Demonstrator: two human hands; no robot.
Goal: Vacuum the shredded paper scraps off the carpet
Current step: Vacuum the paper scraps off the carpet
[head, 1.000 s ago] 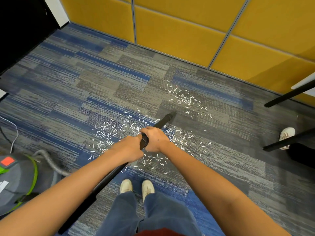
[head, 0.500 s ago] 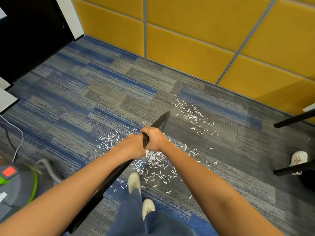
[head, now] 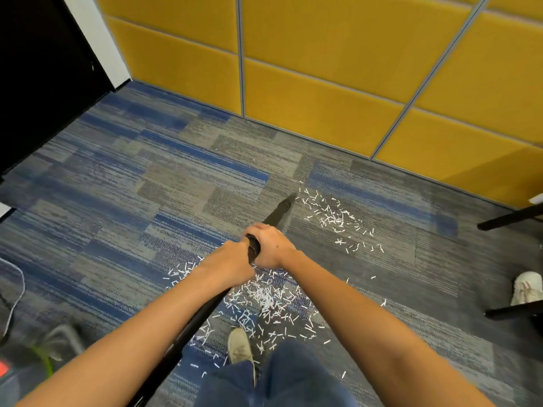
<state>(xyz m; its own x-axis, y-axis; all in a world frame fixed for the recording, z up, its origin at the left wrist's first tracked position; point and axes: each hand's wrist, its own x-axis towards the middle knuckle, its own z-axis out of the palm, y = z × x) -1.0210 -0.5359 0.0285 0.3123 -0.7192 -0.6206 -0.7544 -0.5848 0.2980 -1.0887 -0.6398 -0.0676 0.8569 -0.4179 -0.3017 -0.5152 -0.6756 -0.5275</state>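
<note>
Stepped forward since the earlier frame and pushed the black wand (head: pixel 194 324) farther out, bringing its nozzle (head: pixel 283 205) just beside the left edge of the far patch of paper scraps (head: pixel 338 218). Kept both hands clamped round the wand's upper end, left hand (head: pixel 227 264) touching right hand (head: pixel 271 248) from behind. Left the denser heap of scraps (head: pixel 273 298) on the carpet (head: pixel 147 186) beneath the forearms, just ahead of a shoe (head: pixel 239 345).

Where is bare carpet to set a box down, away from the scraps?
Bare carpet lies left of the vacuum wand, toward the dark doorway, and in a strip along the yellow wall. Crowded: the far scraps right of the wand's tip, the near scraps around the shoe, the black legs.
</note>
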